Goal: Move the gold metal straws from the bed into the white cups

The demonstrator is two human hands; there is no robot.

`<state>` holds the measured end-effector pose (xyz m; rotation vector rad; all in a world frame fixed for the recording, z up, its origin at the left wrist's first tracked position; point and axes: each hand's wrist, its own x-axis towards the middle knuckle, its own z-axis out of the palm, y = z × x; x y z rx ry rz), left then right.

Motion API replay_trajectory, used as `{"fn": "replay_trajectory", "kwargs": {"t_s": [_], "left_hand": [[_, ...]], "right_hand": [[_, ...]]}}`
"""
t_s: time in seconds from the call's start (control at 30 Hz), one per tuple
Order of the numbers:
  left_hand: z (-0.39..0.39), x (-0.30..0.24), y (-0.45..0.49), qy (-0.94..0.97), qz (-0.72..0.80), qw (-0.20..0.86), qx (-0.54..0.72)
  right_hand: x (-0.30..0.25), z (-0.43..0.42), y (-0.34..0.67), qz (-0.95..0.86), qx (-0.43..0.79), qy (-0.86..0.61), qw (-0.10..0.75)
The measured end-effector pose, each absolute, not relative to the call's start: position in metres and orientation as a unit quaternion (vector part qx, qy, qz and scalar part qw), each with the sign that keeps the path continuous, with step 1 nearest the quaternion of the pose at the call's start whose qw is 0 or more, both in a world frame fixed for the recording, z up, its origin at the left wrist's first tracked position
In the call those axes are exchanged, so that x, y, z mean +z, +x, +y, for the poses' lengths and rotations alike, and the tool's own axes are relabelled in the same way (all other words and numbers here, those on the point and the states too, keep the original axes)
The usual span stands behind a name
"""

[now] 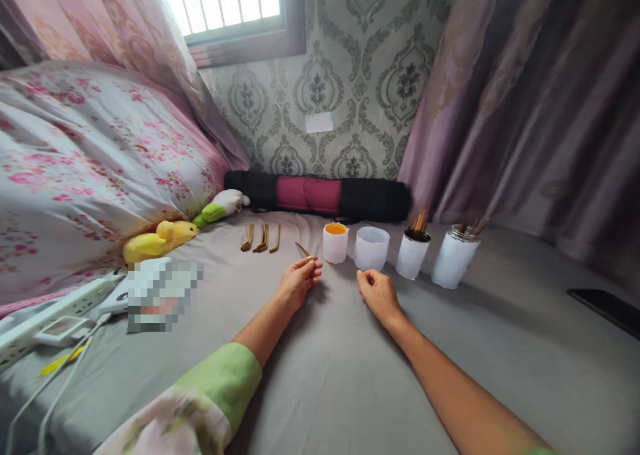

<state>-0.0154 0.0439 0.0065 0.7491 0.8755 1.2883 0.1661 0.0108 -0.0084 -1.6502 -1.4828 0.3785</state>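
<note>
My left hand rests on the grey bedsheet, fingers pinched on a slim gold utensil that points up and away. My right hand lies beside it with fingers curled in; nothing shows in them. Just beyond the hands stands a row of white cups: one with an orange inside, an empty translucent one, a dark-lined one holding gold utensils, and a fourth with more utensils. Several gold utensils lie on the sheet to the left.
A floral quilt is heaped at the left with yellow-green plush toys beside it. A power strip and cables lie at the near left. A black-and-pink roll lines the wall. A dark flat object sits at the right.
</note>
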Motion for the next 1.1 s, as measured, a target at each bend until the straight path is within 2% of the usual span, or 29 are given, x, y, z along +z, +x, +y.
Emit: {"fn": "replay_trajectory", "kwargs": {"t_s": [0.33,1.1], "left_hand": [[0.021,0.006,-0.009,0.377,0.396,0.616,0.566],[-0.001,0.014,0.000,0.577,0.441,0.432,0.535]], "right_hand": [[-0.008,0.010,0.166,-0.587,0.172,-0.656,0.443],[-0.009,0.008,0.170,-0.594,0.243,-0.610,0.465]]}}
